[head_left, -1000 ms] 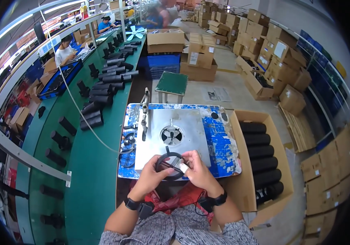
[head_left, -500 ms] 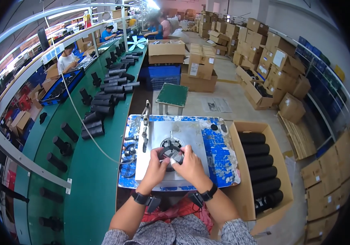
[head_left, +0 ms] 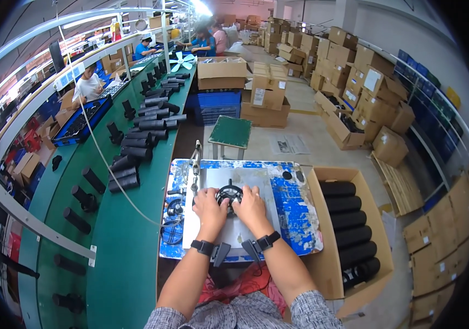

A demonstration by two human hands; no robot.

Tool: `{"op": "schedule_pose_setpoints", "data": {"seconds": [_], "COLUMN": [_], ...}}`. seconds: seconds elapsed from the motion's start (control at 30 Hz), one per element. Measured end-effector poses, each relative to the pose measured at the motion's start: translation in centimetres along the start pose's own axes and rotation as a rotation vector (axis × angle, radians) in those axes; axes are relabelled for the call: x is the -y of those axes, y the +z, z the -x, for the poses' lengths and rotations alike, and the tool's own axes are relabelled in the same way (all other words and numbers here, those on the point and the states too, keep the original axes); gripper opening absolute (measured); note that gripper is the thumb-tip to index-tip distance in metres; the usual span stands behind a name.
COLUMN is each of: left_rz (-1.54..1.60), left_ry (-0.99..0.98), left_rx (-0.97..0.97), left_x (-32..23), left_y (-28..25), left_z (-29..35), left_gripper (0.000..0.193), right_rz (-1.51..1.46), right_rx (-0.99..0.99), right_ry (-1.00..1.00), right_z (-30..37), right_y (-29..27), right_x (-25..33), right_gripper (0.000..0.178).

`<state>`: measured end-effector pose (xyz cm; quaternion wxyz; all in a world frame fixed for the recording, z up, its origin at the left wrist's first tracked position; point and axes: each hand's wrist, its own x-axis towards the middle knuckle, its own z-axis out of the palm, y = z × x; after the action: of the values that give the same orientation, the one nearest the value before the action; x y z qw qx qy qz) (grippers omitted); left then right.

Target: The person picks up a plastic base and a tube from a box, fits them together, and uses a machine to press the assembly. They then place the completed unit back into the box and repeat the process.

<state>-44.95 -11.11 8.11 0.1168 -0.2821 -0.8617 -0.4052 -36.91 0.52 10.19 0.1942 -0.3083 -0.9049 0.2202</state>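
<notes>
A black round part with spokes (head_left: 229, 192) lies at the middle of the metal plate (head_left: 256, 178), a short stem rising at its far side. My left hand (head_left: 210, 211) grips its left edge, thumb on the near rim. From the right my right hand (head_left: 251, 210) holds it the same way, fingers curled over the edge. The palms hide much of its underside. Left of the plate stands a metal clamp with a lever (head_left: 196, 159). Several black ring-like parts (head_left: 173, 230) lie by the table's left edge.
The plate rests on a worn blue table (head_left: 300, 214). A carton of black cylinders (head_left: 349, 219) stands at the right. On the left, a green bench (head_left: 119, 236) carries black tubes (head_left: 136, 145). Beyond the table are a green stool (head_left: 230, 131) and stacked cartons (head_left: 269, 82). Co-workers sit farther off.
Both hands have moved slightly away from me and lowered the black round part, earlier held tilted near the plate, flat onto the plate's middle.
</notes>
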Motion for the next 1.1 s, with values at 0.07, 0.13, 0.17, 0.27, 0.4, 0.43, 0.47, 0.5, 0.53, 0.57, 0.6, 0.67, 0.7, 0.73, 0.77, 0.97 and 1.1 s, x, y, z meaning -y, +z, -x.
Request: {"op": "schedule_pose_setpoints", "data": {"seconds": [0.07, 0.13, 0.17, 0.27, 0.4, 0.43, 0.47, 0.5, 0.53, 0.57, 0.6, 0.67, 0.7, 0.73, 0.77, 0.97, 1.1], "left_rz": [-0.038, -0.119, -0.122, -0.121, 0.248, 0.371, 0.370, 0.556, 0.742, 0.739, 0.760, 0.802, 0.806, 0.850, 0.893, 0.936, 0.918], "left_ry": [0.013, 0.034, 0.030, 0.223, 0.123, 0.035, 0.032, -0.200, -0.430, -0.434, -0.526, -0.701, -0.700, -0.798, -0.898, -0.870, -0.835], "left_rx": [0.034, 0.087, 0.086, 0.103, -0.079, -0.150, -0.151, -0.135, -0.116, -0.119, 0.022, 0.315, 0.315, 0.319, 0.322, 0.294, 0.286], "left_x": [-0.3, -0.9, -0.5, 2.1, 8.9, 11.0, 12.8, 14.3, 15.7, 17.6, 19.5, 21.4, 21.4, 20.9, 20.4, 18.7, 18.1], "left_y": [-0.6, -1.8, -2.1, -3.6, -6.8, -6.9, -6.7, -6.6, -6.4, -6.3, -6.4, -6.1, -5.6, -5.1, -4.6, -4.4, -4.4], "left_z": [0.1, 0.3, 0.5, 0.9, -1.2, -1.9, -2.8, -3.8, -5.0, -5.6, -6.2, -7.2, -7.6, -7.8, -7.9, -7.4, -7.1], "left_gripper": [0.033, 0.029, 0.029, 0.027, 0.024, 0.023, 0.023, 0.026, 0.028, 0.028, 0.033, 0.041, 0.041, 0.047, 0.054, 0.074, 0.076], "right_rz": [-0.015, -0.049, -0.051, -0.049, 0.089, 0.088, 0.080, 0.072, 0.064, 0.063, 0.050, 0.032, 0.035, 0.049, 0.061, -0.124, -0.022], "right_rx": [0.035, 0.109, 0.113, 0.191, 0.270, 0.273, 0.283, 0.297, 0.307, 0.312, 0.310, 0.299, 0.298, 0.301, 0.305, 0.205, 0.246], "right_ry": [-0.010, -0.046, -0.049, -0.124, -0.118, -0.122, -0.138, -0.157, -0.174, -0.177, -0.179, -0.177, -0.178, -0.167, -0.158, -0.216, -0.279], "right_z": [-0.2, -0.3, -0.2, 0.1, 1.0, 0.8, 0.6, 0.4, 0.1, 0.2, 0.5, 0.5, 0.4, 0.5, 0.6, 0.6, 0.3], "right_y": [-0.2, -0.6, -0.8, -1.8, -3.9, -4.0, -4.2, -4.3, -4.3, -4.0, -3.7, -3.4, -3.4, -3.6, -3.7, -3.3, -3.2], "right_x": [-1.0, -1.7, -1.7, -1.3, 1.3, 1.4, 1.2, 1.0, 0.9, 1.0, 0.9, 0.7, 0.7, 0.8, 0.9, -1.2, -1.4], "right_gripper": [0.057, 0.061, 0.061, 0.077, 0.097, 0.097, 0.101, 0.106, 0.111, 0.111, 0.112, 0.114, 0.114, 0.111, 0.108, 0.072, 0.042]}}
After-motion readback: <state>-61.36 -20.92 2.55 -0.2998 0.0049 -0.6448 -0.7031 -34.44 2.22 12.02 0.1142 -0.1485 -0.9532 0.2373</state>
